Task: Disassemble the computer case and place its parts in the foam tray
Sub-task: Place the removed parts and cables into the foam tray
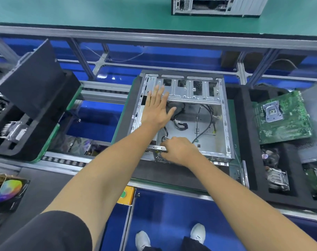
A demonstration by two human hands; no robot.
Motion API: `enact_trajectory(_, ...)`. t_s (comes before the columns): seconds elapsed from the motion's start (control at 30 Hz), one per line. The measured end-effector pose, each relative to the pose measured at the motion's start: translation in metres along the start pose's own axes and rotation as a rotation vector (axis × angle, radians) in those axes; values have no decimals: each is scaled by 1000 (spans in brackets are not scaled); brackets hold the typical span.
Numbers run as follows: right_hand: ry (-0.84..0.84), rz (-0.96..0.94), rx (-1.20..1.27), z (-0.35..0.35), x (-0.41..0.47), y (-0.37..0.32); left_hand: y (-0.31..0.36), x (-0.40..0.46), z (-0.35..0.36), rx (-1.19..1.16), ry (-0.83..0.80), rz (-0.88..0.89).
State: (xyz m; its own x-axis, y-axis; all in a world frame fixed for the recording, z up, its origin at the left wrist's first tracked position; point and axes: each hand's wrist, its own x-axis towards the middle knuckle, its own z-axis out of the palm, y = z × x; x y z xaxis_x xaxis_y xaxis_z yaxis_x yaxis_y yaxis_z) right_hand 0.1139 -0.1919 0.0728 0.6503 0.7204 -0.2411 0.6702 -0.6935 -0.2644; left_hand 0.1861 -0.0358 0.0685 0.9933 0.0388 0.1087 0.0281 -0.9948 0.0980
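An open silver computer case (224,124) lies on its side on a black foam pad at the middle of the line, with black cables (206,113) loose inside. My left hand (158,107) is spread flat, fingers apart, over the case's far left corner and holds nothing. My right hand (179,150) is closed on the near left edge of the case, by a metal bracket and a grey cable. A black foam tray (257,160) stands to the right. It holds a green motherboard (282,117) and a metal heatsink part (278,178).
Another black foam tray (33,98) with parts sits at the left. A second computer case (217,5) stands on the green bench beyond. A yellow button box (126,195) is fixed to the near rail. A colourful fan box (7,192) lies lower left.
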Motion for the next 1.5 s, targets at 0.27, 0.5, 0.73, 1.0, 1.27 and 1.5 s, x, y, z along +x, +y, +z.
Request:
enact_trajectory(0.27, 60, -23, 17, 3, 0, 3, 49, 7, 12, 65, -56, 147)
enact_trajectory(0.5, 58, -41, 98, -3, -9, 3, 21, 10, 10, 16, -13, 129)
enact_trajectory(0.73, 414, 29, 449, -5, -20, 3, 8, 6, 4, -44, 72, 62)
enact_trajectory(1.0, 639, -264, 353, 8, -23, 9, 7, 5, 7, -3, 158, 25)
enact_trajectory(1.27, 559, -177, 558, 4, -15, 9, 32, 0, 6, 100, 221, -242)
enact_trajectory(1.5, 497, 248, 839, -6, 9, 17, 44, 5, -9, -185, 233, -391)
